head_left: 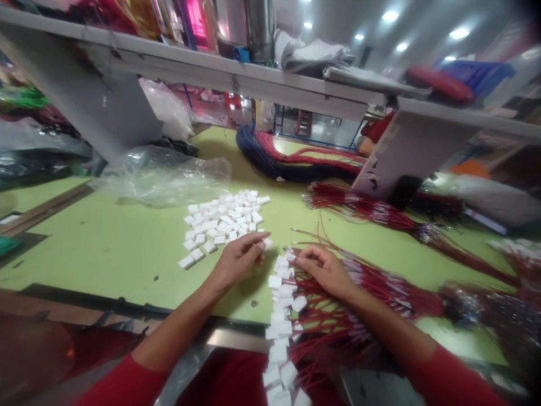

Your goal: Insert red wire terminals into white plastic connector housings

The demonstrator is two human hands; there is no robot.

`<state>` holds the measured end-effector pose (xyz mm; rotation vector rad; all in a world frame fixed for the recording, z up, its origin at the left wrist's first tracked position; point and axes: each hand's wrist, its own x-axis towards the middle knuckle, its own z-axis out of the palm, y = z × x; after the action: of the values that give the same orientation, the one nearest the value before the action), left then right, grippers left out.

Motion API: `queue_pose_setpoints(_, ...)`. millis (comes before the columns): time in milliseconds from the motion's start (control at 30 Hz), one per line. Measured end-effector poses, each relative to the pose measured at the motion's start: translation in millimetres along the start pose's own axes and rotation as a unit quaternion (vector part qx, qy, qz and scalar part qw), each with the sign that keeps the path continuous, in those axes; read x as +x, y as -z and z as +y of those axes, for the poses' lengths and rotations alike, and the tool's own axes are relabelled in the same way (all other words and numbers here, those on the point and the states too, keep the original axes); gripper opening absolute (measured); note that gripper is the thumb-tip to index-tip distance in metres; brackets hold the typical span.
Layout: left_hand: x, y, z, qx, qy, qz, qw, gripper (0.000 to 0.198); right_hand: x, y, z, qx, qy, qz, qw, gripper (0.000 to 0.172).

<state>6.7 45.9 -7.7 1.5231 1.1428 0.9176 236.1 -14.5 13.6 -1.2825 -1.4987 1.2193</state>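
Note:
My left hand (242, 256) is closed, pinching a small white plastic connector housing (267, 243) at its fingertips. It is just right of a loose pile of similar white housings (222, 221) on the green table. My right hand (324, 269) is closed over the end of a thin red wire (302, 244); its fingers partly hide the grip. A small gap separates the two hands. Below and beside my right hand, a row of red wires (315, 301) capped with white housings (282, 293) runs down past the table's front edge.
Behind the hands lies a bundle of dark blue and pink wires (279, 158). More red wire bundles (372, 208) stretch along the right. A clear plastic bag (169, 175) rests at the back left. A shelf (211, 59) with rolls and papers spans the table.

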Motion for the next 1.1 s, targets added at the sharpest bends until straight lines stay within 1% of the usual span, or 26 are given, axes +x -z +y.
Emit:
queue_pose_setpoints(33,-6.2,-3.5,2.9,-0.075,0.043,-0.013,0.996,0.039,0.0,0.2,0.3,0.008,-0.006,0.000,1.000,0.034)
queue_pose_setpoints(100,-17.3,-10.7,9.4,-0.185,0.098,-0.026,0.977,0.034,-0.5,0.0,0.9,0.021,-0.016,0.006,1.000,0.033)
queue_pose_setpoints(133,-21.6,-13.9,12.6,-0.222,0.114,-0.028,0.968,0.031,-0.8,-0.3,1.1,0.023,-0.020,0.012,0.999,0.033)
queue_pose_setpoints(200,-27.3,-19.0,17.6,-0.262,0.131,-0.035,0.955,0.027,-1.8,-1.3,1.5,0.015,-0.023,0.021,0.999,0.033)
queue_pose_setpoints(333,-31.7,-23.8,20.6,-0.253,0.128,-0.025,0.959,0.021,-4.0,-3.1,0.7,-0.027,0.008,0.016,0.999,0.029)
queue_pose_setpoints(433,-35.5,-25.0,20.3,-0.235,0.129,-0.023,0.963,0.021,-5.3,-4.3,-1.7,-0.044,0.024,0.007,0.999,0.028)
queue_pose_setpoints(567,-41.6,-27.9,24.3,-0.211,0.149,-0.044,0.965,0.028,-5.3,-7.1,-3.5,-0.057,0.035,0.041,0.997,0.020)
queue_pose_setpoints(667,-43.1,-30.9,29.0,-0.225,0.140,-0.051,0.963,0.026,-4.2,-8.2,-2.1,-0.056,0.034,0.056,0.996,0.017)
queue_pose_setpoints(767,-41.5,-32.0,30.6,-0.257,0.145,-0.037,0.955,0.026,-4.0,-7.3,-1.8,-0.018,0.020,0.063,0.998,0.020)
queue_pose_setpoints(867,-38.8,-31.1,29.0,-0.298,0.172,-0.004,0.939,0.040,-6.0,-5.7,-4.6,0.016,0.006,0.054,0.998,0.023)
queue_pose_setpoints(967,-37.1,-30.9,27.7,-0.336,0.200,-0.002,0.921,0.051,-9.4,-5.8,-7.8,0.023,-0.019,0.018,0.999,0.022)
queue_pose_setpoints(1033,-37.1,-31.7,27.8,-0.351,0.211,-0.003,0.912,0.051,-11.1,-6.8,-8.9,0.015,-0.031,-0.002,0.999,0.021)
queue_pose_setpoints(1100,-37.9,-33.0,28.2,-0.359,0.212,0.000,0.909,0.049,-11.7,-7.6,-9.0,-0.003,-0.021,-0.009,1.000,0.020)
